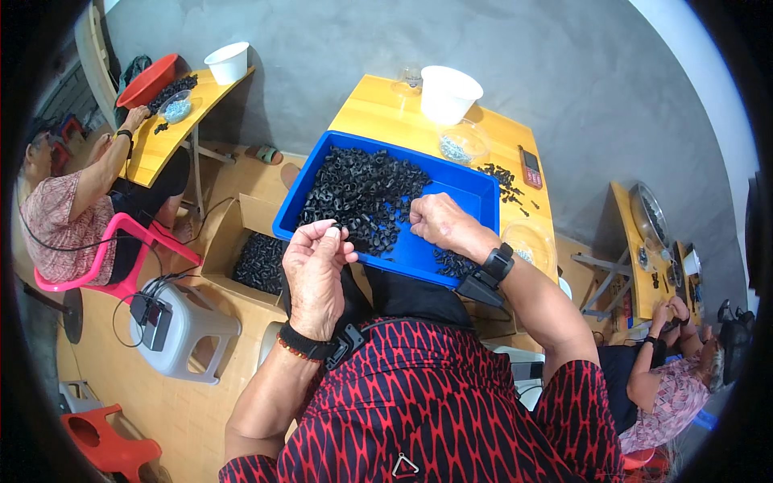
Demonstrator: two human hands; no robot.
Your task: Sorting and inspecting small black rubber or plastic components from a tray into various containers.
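A blue plastic tray rests on the near part of the wooden table, heaped with small black plastic clips in its left half. At the tray's near left edge, my left hand is closed, pinching a small black plastic clip between thumb and fingers. My right hand hangs over the tray just right of the heap. Its fingers are curled together, and whatever they hold is hidden. Below it, a smaller pile of black parts lies in the tray's near right corner.
On the table stand a white tub, a clear bowl of silvery screws, loose black parts and a handheld device. A carton of black pieces sits at left. People work at side tables; stools stand left.
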